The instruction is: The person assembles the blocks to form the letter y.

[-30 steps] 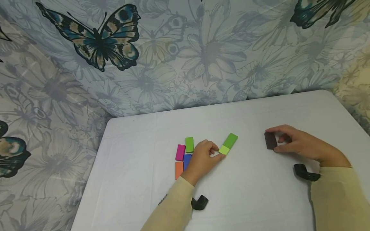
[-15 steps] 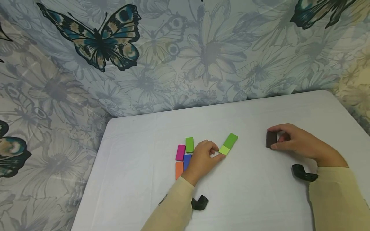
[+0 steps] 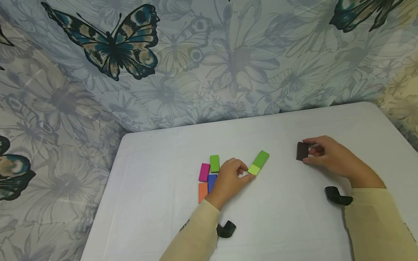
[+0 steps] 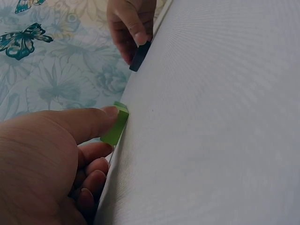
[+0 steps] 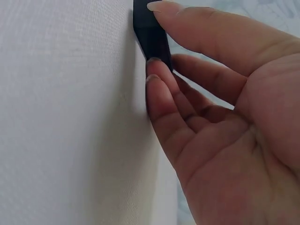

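Both hands worked low over the white table point(image 3: 156, 203), which stood against a cloth backdrop point(image 3: 228, 61) printed with flowers and butterflies. The right hand point(image 3: 330, 157) pinched a dark block point(image 3: 302, 151) between thumb and fingertips, the block standing on the surface, its long axis running roughly away from the person. The left hand point(image 3: 228, 179), fingers curled, pressed its thumb against the near, pale end of a green block point(image 3: 259, 162) that lay flat, its long axis slanting away toward the right hand. Just behind the left hand lay a cluster of small blocks: pink point(image 3: 204, 172), green point(image 3: 214, 163), blue point(image 3: 211, 182) and orange point(image 3: 202, 191). Bare tabletop lay between the hands and out to the far edge.
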`<state>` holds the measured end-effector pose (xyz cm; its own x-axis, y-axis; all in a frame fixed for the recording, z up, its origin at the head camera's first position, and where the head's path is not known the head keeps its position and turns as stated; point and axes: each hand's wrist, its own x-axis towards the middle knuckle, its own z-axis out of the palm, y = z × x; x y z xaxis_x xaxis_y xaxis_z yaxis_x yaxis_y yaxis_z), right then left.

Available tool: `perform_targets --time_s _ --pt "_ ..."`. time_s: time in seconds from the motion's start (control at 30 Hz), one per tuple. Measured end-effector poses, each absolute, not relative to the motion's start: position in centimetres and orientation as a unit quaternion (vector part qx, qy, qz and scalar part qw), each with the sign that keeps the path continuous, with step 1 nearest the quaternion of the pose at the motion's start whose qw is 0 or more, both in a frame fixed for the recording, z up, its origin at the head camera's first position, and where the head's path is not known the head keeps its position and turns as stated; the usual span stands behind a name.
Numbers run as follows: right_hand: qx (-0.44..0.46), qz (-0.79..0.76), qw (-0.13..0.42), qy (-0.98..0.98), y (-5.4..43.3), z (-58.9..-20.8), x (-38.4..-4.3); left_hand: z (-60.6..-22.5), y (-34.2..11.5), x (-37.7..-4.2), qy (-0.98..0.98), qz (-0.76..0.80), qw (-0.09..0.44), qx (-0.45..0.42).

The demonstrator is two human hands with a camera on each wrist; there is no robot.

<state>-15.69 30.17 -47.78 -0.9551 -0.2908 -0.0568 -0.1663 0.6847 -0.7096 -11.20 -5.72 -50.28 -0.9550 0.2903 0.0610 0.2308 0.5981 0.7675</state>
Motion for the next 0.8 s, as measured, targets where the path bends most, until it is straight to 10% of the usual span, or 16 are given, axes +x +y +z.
perform_targets --time_s 0.8 --pt "-0.057 -0.386 0.066 0.919 27.4 -48.3 -15.8 -50.2 -5.7 -11.2 0.893 0.424 0.037 0.146"
